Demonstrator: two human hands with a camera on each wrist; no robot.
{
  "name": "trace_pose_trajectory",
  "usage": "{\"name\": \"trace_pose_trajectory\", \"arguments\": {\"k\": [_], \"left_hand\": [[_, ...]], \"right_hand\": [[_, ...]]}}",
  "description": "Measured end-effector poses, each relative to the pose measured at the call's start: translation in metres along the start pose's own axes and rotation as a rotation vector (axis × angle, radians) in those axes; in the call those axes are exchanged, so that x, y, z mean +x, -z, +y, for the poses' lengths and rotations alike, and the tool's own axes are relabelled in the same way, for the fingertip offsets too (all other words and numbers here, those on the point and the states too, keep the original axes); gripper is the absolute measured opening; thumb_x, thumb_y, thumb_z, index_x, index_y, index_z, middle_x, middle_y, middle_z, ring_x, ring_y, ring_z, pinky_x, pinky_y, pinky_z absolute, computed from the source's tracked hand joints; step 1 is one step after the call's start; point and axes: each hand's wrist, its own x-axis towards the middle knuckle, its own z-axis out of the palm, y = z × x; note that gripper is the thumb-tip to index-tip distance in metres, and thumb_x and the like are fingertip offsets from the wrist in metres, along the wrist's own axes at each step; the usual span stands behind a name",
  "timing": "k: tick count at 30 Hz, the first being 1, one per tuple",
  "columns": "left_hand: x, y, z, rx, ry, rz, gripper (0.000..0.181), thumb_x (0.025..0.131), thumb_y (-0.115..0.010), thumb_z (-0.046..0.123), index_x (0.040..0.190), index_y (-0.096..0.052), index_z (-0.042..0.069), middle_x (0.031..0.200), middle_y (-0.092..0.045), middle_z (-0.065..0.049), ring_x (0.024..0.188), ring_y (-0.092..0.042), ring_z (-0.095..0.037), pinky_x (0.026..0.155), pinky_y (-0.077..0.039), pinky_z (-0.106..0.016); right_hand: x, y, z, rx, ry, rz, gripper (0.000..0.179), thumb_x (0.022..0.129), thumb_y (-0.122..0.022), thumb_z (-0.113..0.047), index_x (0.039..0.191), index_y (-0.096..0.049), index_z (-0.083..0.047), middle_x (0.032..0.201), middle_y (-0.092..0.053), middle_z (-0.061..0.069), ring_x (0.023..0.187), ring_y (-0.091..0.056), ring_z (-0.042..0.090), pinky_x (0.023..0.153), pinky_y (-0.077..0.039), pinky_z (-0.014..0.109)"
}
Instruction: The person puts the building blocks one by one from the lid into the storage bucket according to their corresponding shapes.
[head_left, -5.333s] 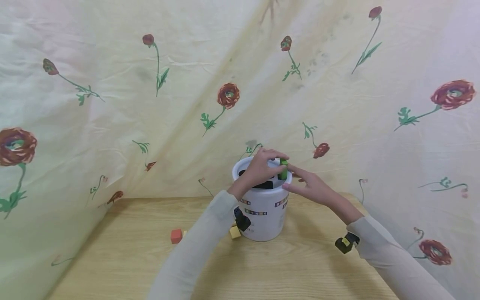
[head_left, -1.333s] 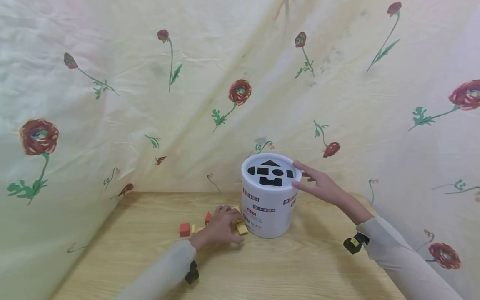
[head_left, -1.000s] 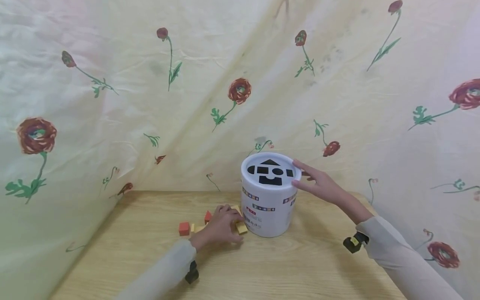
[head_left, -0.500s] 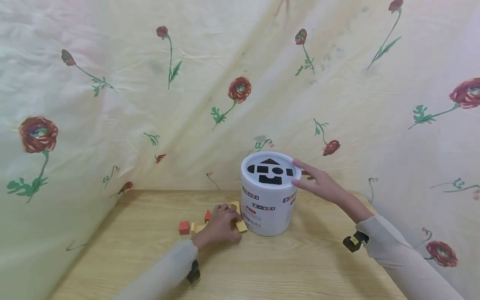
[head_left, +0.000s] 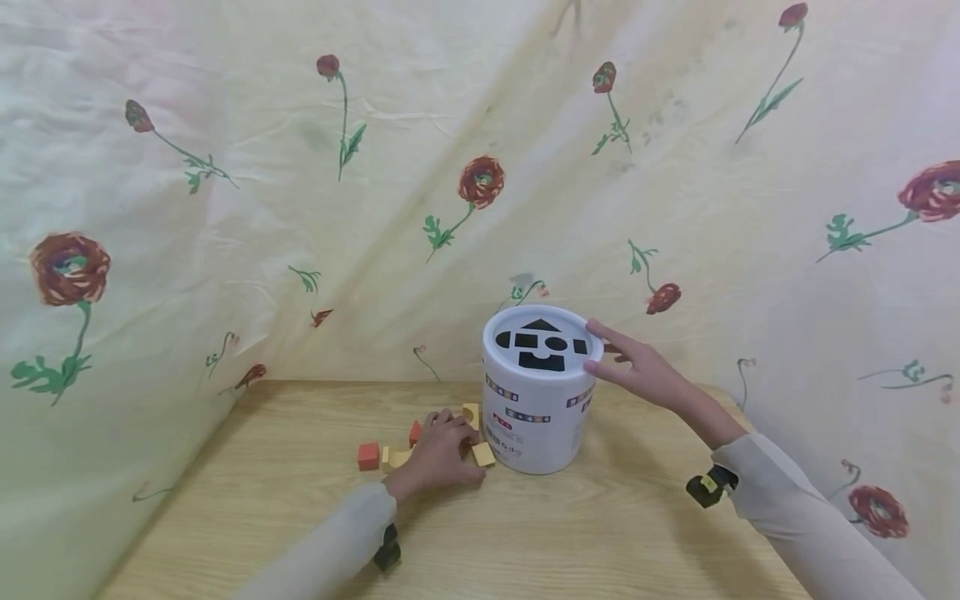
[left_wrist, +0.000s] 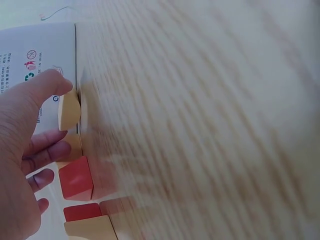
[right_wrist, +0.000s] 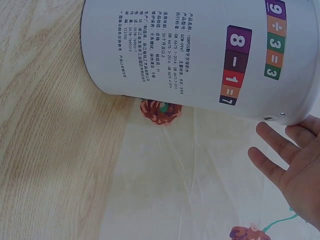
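Note:
In the head view my left hand (head_left: pixel 438 454) is low on the table, left of a white bucket (head_left: pixel 536 425). Its thumb and index finger pinch a small yellow block (left_wrist: pixel 69 111) from two sides, close against the bucket's base. My right hand (head_left: pixel 637 367) rests on the right rim of the bucket, with fairly straight fingers spread along the edge. The recessed lid (head_left: pixel 510 358) has several black-looking cutouts, among them a triangle, a circle and rectangles. Part of the right fingers is hidden behind the bucket in the head view.
A red cube (head_left: pixel 368 457) and a curved yellow block (head_left: pixel 394 458) lie left of the left hand. Behind that hand are a red block (head_left: pixel 416 432) and a yellow block with a round hollow (head_left: pixel 471 414). Flowered cloth (head_left: pixel 390 208) hangs behind the wooden table (head_left: pixel 600 533).
My left hand has come down from the lid, where it held a green block now out of sight, to the blocks on the table. Its thumb has closed in on the yellow block.

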Motion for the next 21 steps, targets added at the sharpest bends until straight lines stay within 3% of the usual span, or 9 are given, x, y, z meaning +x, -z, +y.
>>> {"name": "trace_pose_trajectory", "arguments": {"k": [5,11,15,18,21], "left_hand": [[-0.001,-0.002,-0.001,0.006,0.0,0.002,0.039,0.072,-0.084,0.043,0.098,-0.074,0.016,0.09,-0.062,0.007,0.091,-0.039,-0.016,0.094,-0.031,-0.043],[-0.002,-0.004,-0.005,-0.022,-0.008,0.003,0.038,0.073,-0.085,0.04,0.102,-0.075,0.018,0.106,-0.072,0.004,0.096,-0.044,-0.015,0.107,-0.031,-0.051],[-0.004,-0.003,-0.007,-0.07,-0.022,0.01,0.036,0.074,-0.085,0.034,0.104,-0.076,0.018,0.098,-0.071,0.008,0.095,-0.045,-0.013,0.11,-0.029,-0.053],[-0.005,0.001,-0.009,-0.118,-0.025,0.01,0.036,0.073,-0.086,0.03,0.106,-0.077,0.017,0.092,-0.069,0.009,0.094,-0.045,-0.013,0.107,-0.027,-0.052],[-0.006,0.011,-0.011,-0.152,-0.02,0.004,0.038,0.073,-0.087,0.028,0.107,-0.077,0.015,0.098,-0.071,0.006,0.098,-0.047,-0.014,0.108,-0.025,-0.054]], "right_hand": [[-0.001,-0.001,0.0,-0.006,-0.019,-0.004,0.076,0.1,-0.061,-0.046,0.162,-0.027,-0.018,0.166,-0.033,0.014,0.141,-0.046,0.042,0.107,-0.04,0.066],[-0.001,-0.002,0.003,-0.003,-0.014,-0.003,0.076,0.1,-0.061,-0.046,0.162,-0.027,-0.019,0.166,-0.033,0.014,0.141,-0.046,0.043,0.107,-0.04,0.067],[0.0,-0.002,0.005,-0.004,0.005,0.005,0.075,0.1,-0.061,-0.044,0.162,-0.028,-0.017,0.165,-0.033,0.014,0.14,-0.047,0.043,0.107,-0.041,0.065],[0.001,-0.003,0.006,-0.012,0.011,0.007,0.076,0.1,-0.061,-0.044,0.162,-0.027,-0.017,0.166,-0.033,0.014,0.14,-0.048,0.043,0.106,-0.042,0.065],[0.001,-0.003,0.006,-0.012,0.007,0.01,0.076,0.1,-0.062,-0.044,0.162,-0.027,-0.018,0.166,-0.033,0.014,0.14,-0.048,0.043,0.106,-0.042,0.064]]}}
